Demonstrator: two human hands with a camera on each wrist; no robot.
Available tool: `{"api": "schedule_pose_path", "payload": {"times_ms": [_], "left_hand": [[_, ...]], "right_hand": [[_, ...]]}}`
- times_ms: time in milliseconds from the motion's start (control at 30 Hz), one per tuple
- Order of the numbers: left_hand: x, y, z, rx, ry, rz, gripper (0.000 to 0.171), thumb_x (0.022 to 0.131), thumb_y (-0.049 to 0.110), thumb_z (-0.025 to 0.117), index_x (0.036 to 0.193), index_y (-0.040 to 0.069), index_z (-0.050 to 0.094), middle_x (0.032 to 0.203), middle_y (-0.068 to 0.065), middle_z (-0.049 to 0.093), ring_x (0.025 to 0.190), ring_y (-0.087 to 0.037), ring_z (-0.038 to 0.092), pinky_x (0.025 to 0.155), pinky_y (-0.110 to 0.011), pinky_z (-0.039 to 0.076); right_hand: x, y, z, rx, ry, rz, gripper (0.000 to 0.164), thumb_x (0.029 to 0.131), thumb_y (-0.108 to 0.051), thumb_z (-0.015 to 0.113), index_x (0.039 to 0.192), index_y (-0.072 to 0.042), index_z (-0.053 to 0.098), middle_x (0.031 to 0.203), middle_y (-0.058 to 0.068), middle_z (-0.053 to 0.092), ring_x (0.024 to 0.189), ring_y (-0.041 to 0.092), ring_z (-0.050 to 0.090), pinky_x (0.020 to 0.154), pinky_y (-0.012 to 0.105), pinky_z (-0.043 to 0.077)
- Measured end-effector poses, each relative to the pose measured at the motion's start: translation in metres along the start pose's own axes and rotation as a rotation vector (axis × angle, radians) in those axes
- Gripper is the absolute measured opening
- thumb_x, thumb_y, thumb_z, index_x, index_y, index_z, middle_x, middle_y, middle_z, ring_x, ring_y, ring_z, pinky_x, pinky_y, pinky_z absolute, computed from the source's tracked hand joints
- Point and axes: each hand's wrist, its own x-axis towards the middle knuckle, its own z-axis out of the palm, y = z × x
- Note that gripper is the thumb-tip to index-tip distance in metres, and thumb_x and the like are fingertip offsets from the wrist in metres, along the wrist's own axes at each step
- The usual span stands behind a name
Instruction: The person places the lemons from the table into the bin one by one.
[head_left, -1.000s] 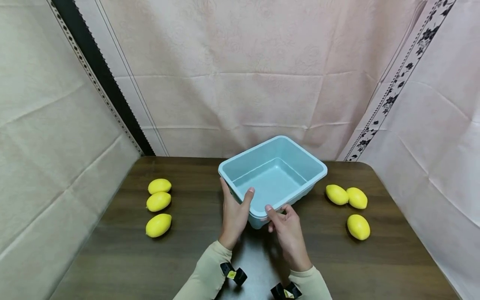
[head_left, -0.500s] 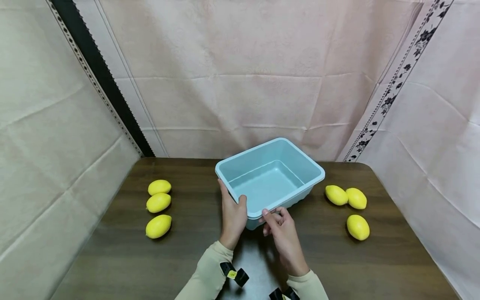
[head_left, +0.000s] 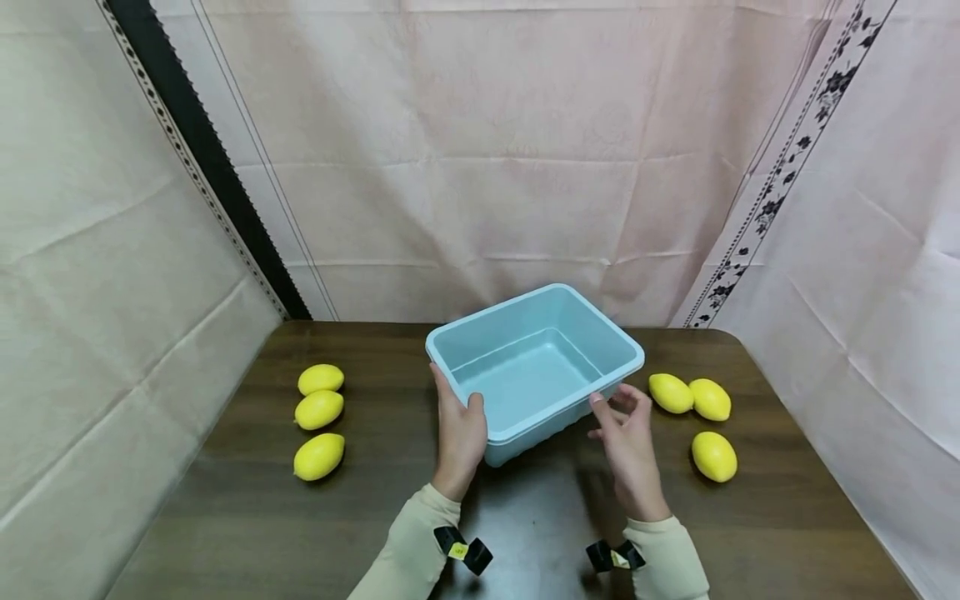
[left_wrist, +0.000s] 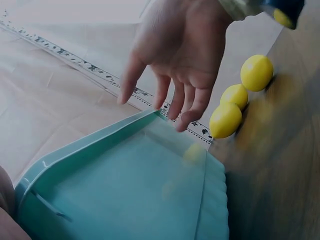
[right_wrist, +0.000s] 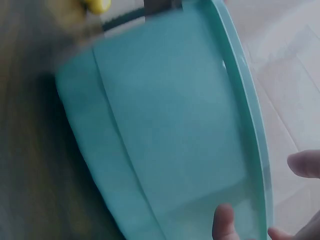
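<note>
A light blue plastic basin [head_left: 517, 333], with nothing inside, is held above the middle of the table, turned at an angle. My left hand [head_left: 459, 437] grips its left end, thumb at the rim and fingers along the outer wall. Beside the long front side, towards the right corner, is my right hand [head_left: 633, 450]. Its fingers look loosely bent in the head view; in the left wrist view the same hand [left_wrist: 185, 60] has its fingers spread near the rim. The right wrist view shows fingertips [right_wrist: 223, 220] close to the basin wall; contact is unclear.
Three yellow lemons [head_left: 318, 409] lie in a column on the left of the brown wooden table [head_left: 247, 517]. Three more lemons [head_left: 714, 457] lie on the right, near my right hand. Pale cloth [head_left: 450, 208] hangs behind the table and along both sides.
My right hand has moved from the basin's near corner rightwards along its front side. The basin has shifted slightly left and towards me, with my left hand still holding it.
</note>
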Motion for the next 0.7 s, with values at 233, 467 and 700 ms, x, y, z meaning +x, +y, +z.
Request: {"api": "schedule_pose_path", "payload": {"times_ms": [233, 467, 700], "left_hand": [[0.000, 0.003, -0.007, 0.010, -0.005, -0.006, 0.087, 0.101, -0.005, 0.043, 0.168, 0.010, -0.010, 0.177, -0.012, -0.007, 0.162, -0.029, 0.002, 0.127, -0.054, 0.017], [0.005, 0.007, -0.021, 0.010, -0.046, -0.030, 0.087, 0.101, -0.007, 0.043, 0.168, 0.009, -0.010, 0.176, -0.015, -0.004, 0.160, -0.033, 0.008, 0.123, -0.056, 0.023], [0.008, 0.007, -0.043, 0.076, -0.118, -0.058, 0.086, 0.102, -0.004, 0.044, 0.169, 0.010, -0.008, 0.176, -0.015, 0.001, 0.159, -0.036, 0.016, 0.119, -0.056, 0.029]], "right_hand": [[0.030, -0.012, -0.029, -0.038, 0.087, -0.025, 0.078, 0.108, -0.036, 0.058, 0.164, -0.011, 0.010, 0.166, 0.015, 0.005, 0.139, 0.032, 0.044, 0.082, 0.013, 0.051], [0.057, -0.020, -0.048, -0.118, 0.103, -0.054, 0.077, 0.110, -0.036, 0.053, 0.167, -0.013, 0.006, 0.170, 0.017, 0.006, 0.147, 0.034, 0.041, 0.108, 0.038, 0.049], [0.063, -0.016, -0.050, -0.181, 0.030, -0.018, 0.072, 0.113, -0.038, 0.047, 0.169, -0.012, 0.010, 0.167, 0.021, 0.026, 0.138, 0.037, 0.044, 0.113, 0.053, 0.042]]}}
